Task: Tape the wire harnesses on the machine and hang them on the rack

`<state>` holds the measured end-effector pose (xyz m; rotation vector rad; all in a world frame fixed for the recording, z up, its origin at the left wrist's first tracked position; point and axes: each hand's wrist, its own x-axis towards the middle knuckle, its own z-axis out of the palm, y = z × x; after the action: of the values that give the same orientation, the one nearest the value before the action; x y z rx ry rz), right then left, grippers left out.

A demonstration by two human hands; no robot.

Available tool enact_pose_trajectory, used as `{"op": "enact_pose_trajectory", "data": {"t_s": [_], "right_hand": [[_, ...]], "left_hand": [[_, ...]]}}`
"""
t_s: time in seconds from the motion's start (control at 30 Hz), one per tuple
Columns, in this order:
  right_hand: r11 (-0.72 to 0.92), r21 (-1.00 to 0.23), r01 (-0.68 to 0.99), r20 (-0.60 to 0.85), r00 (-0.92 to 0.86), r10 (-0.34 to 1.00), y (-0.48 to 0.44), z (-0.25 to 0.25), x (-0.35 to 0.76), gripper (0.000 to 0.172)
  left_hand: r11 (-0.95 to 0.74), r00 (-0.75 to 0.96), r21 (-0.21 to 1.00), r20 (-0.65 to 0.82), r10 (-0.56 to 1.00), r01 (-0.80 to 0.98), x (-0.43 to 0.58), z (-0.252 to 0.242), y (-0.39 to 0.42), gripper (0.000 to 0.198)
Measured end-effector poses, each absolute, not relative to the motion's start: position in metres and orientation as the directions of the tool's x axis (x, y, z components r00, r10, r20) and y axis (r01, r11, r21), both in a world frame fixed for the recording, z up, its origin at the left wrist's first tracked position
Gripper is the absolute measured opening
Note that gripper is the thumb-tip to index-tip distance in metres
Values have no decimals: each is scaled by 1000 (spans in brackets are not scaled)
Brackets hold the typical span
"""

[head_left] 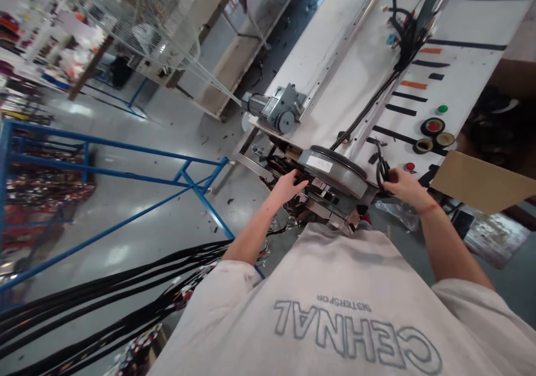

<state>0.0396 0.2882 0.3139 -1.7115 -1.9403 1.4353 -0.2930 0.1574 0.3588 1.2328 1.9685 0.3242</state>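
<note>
My right hand (404,189) is closed on the black handles of a pair of scissors (382,169), whose blades point away from me over the bench's right side. On the left side of a round grey drum (330,163) with a white label, my left hand (288,189) is closed, its thumb and fingers together at a dark piece I cannot make out. Beneath the drum is a metal mechanism (324,191), partly hidden. A black cable bundle (372,105) runs along the bench from the drum to a cluster of branching wires and connectors.
Tape rolls (432,126), a green button (443,109) and a red button (409,167) are at the right of the white bench (335,46). A grey motor (276,108) sits at its left corner. Nearby are a cardboard flap (481,183), a blue frame (125,148) and hanging black harnesses (125,278).
</note>
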Motion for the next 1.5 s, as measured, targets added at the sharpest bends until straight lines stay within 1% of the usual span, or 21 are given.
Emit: {"op": "enact_pose_trajectory", "data": {"t_s": [0.07,0.13,0.23,0.33,0.4,0.47,0.53,0.6,0.67,0.7,0.77,0.8,0.83,0.9,1.0,1.1,1.17,1.23,1.33,1.43,1.5], "right_hand": [[-125,-901,415,-378,-611,696,255,342,41,34],[-220,-944,246,-323,-827,461,218,361,28,49],[-537,-811,233,-325,-942,83,180,361,-20,66],[-723,-614,316,-434,-901,-26,172,344,-80,72],[-750,-544,376,-577,-817,10,173,337,-103,70],[-731,-540,418,-631,-776,23,173,339,-101,69],[-704,-583,405,-577,-817,8,170,347,-76,69],[-698,-623,354,-500,-866,8,169,361,-39,71],[-698,-646,308,-481,-875,60,172,376,-2,72],[-695,-657,293,-485,-869,93,175,383,13,72],[-673,-689,269,-501,-848,175,185,393,37,71],[-655,-708,263,-512,-830,220,190,396,45,72],[-630,-731,261,-525,-806,275,195,397,50,72],[-547,-782,299,-569,-701,429,206,393,55,72],[-334,-749,572,-607,-388,694,228,377,52,66],[-91,-395,914,-546,-154,823,257,354,41,55],[9,-179,984,-519,-102,849,277,339,30,47],[40,-110,993,-523,-92,847,292,328,21,41],[72,-222,972,-400,-158,903,306,321,11,43],[178,-603,778,-187,-354,916,308,324,3,49],[172,-805,568,-191,-522,831,305,327,-4,55]], "left_hand": [[501,-231,564,-482,845,656,-294,354,157,39],[503,-233,573,-480,846,647,-296,354,157,45],[529,-270,584,-474,838,616,-297,360,160,51],[511,-313,548,-418,853,662,-291,368,162,56],[475,-351,462,-332,876,749,-284,370,163,65],[460,-390,314,-261,883,831,-279,367,165,75],[460,-414,160,-255,874,873,-279,362,169,77],[474,-435,66,-304,848,878,-284,356,171,59],[511,-439,91,-399,805,855,-291,352,170,35],[522,-387,196,-472,792,830,-294,349,167,30],[544,-152,553,-599,786,631,-295,343,158,41],[559,0,716,-616,788,418,-292,339,153,49],[573,126,803,-593,795,163,-286,335,147,55],[566,200,779,-529,825,-270,-269,328,136,58],[375,-37,768,-458,888,-519,-240,324,120,38],[242,-172,768,-414,894,-593,-223,326,110,43],[283,-87,616,-500,862,-735,-219,324,112,35],[336,32,408,-595,803,-849,-216,318,119,28],[403,181,243,-616,767,-882,-210,304,130,35],[611,388,255,-578,718,-750,-205,289,128,47],[723,467,271,-611,639,-635,-202,278,119,58]]}}
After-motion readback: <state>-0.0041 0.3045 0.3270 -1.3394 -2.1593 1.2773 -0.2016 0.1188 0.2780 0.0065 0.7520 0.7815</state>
